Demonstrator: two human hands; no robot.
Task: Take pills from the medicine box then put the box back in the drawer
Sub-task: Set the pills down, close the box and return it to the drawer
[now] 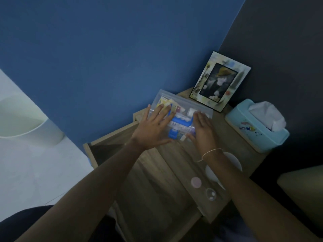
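We're pressing our left hand [153,127], fingers splayed wide, flat on the clear medicine box [181,117] atop the nightstand [176,163], drawer [108,145] open at left w/ nothing gripped. Our right hand [202,130], also flat and open, is bracing the box's right side. Risk: a sloppy lift could be knocking the photo frame [220,82] or tissue box [257,126].

view: single head-worn wide-angle camera | position: above and in front of a wooden bedside counter [174,165] | facing: forward and steeply down, frame tilted | nearness: close, both forearms reach in from the bottom edge | reach: blue wall [104,58] above, pale floor [35,172] left | shared views: none, only one
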